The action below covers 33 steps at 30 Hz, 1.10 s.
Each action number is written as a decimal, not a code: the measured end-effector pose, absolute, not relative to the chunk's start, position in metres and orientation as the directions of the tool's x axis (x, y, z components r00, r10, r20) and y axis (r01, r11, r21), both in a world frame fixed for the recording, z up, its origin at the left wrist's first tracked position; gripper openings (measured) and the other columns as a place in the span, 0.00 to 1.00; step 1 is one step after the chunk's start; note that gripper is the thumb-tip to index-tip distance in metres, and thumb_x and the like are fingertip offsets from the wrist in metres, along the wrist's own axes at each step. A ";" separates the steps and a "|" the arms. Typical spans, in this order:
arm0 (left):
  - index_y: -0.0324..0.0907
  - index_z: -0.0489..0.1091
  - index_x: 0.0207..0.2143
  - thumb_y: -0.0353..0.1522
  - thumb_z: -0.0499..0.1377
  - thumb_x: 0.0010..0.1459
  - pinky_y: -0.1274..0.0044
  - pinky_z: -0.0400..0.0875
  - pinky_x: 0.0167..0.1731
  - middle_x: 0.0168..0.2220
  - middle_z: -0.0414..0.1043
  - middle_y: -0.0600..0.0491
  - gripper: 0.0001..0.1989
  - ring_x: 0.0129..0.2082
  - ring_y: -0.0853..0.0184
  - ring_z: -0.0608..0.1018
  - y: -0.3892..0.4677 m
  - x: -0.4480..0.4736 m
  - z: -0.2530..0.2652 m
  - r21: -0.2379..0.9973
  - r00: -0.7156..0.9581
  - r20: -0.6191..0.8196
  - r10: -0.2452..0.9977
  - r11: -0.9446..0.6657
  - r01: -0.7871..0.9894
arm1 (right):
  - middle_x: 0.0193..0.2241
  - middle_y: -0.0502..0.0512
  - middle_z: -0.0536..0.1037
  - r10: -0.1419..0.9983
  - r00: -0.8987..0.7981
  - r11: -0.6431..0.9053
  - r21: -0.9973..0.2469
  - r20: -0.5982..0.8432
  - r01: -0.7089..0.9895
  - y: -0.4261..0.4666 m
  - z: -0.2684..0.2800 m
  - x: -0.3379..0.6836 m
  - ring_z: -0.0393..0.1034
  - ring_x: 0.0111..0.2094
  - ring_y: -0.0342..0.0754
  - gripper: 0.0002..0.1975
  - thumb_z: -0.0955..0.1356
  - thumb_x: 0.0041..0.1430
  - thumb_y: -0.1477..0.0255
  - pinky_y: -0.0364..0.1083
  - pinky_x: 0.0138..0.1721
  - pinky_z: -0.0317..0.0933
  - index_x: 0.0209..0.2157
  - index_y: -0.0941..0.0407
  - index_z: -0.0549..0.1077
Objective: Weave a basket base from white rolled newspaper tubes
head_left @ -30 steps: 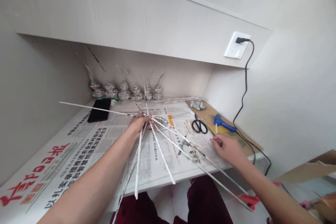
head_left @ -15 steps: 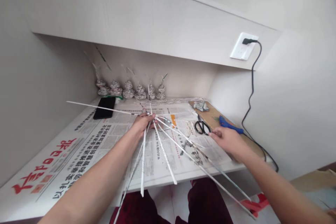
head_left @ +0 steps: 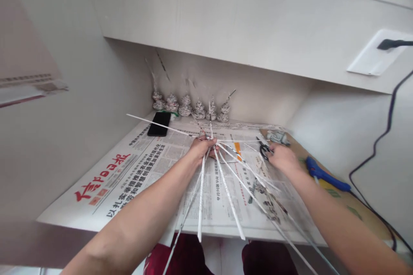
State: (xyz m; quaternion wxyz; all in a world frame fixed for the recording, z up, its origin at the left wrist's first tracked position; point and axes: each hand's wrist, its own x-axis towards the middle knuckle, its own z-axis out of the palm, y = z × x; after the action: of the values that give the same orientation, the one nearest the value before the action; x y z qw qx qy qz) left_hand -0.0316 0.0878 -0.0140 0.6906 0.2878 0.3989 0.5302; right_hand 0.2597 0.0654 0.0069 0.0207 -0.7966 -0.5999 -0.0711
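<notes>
My left hand [head_left: 204, 148] is closed around the middle of a star of thin rolled-paper sticks [head_left: 228, 193]. The sticks fan out from its fingers in several directions, some reaching past the table's front edge. To the right, my right hand [head_left: 284, 157] grips the black handles of a pair of scissors [head_left: 265, 150]. The blades point away, toward the back left, next to the tip of one paper stick. How far the blades are apart is hard to see. My right fingers partly cover the handles.
Several woven paper gourd shapes [head_left: 185, 106] stand along the back wall. A black phone [head_left: 159, 123] lies on the newspaper [head_left: 135, 180]. More paper sticks [head_left: 238, 126] lie behind. At right, a blue glue gun [head_left: 325, 175] and crumpled grey material [head_left: 277, 137] rest on cardboard [head_left: 364, 206]; a cord [head_left: 374, 150] hangs there.
My right hand has moved onto the scissors and taken hold of them. The view has turned left, so everything appears farther right. My left hand still holds the stick bundle.
</notes>
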 end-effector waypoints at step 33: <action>0.35 0.68 0.27 0.21 0.61 0.54 0.81 0.74 0.20 0.21 0.72 0.52 0.05 0.17 0.72 0.74 0.084 -0.036 -0.005 0.763 0.221 -0.218 0.951 0.308 -0.569 | 0.38 0.70 0.81 0.970 0.244 -0.240 0.198 0.003 0.950 0.024 -0.005 0.250 0.76 0.40 0.61 0.17 0.61 0.60 0.65 0.51 0.38 0.64 0.37 0.58 0.78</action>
State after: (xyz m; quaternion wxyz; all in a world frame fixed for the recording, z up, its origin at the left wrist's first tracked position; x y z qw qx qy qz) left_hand -0.0361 0.0843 -0.0051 0.7310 0.2760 0.3456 0.5197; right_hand 0.2495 0.0243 -0.0050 -0.0778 -0.7849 -0.6115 -0.0623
